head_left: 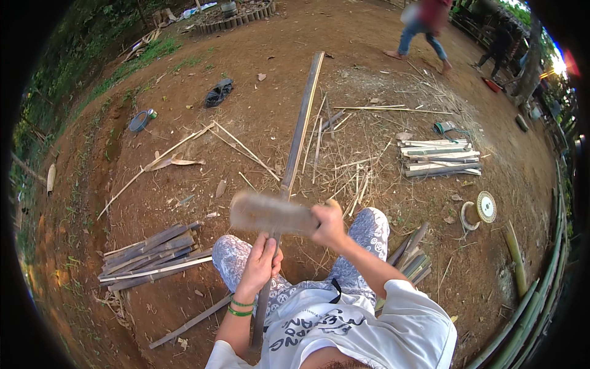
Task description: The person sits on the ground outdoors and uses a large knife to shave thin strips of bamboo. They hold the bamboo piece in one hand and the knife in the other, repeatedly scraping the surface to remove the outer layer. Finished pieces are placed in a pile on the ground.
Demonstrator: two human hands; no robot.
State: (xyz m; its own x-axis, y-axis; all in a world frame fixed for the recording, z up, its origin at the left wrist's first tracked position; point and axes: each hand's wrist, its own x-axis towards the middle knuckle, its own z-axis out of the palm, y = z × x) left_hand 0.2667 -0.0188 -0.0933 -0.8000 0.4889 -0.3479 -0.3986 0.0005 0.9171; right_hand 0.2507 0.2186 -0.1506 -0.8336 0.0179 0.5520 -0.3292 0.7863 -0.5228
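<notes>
A long split bamboo strip (303,120) runs from beside my body, between my knees, out over the dirt ahead. My left hand (261,261), with green bands at the wrist, is closed around its near part. In my right hand (329,224) is the handle of a broad-bladed machete (267,212), its greyish-brown blade smeared by motion. The blade lies across the strip in this view, just beyond my left hand. Whether its edge touches the bamboo cannot be made out.
Bamboo piles lie at left (153,255), at far right (439,157) and beside my right knee (412,252). A spool (486,207) sits at right, near long green poles (528,326). A black plastic bag (219,93) lies ahead. Another person (424,31) walks in the background.
</notes>
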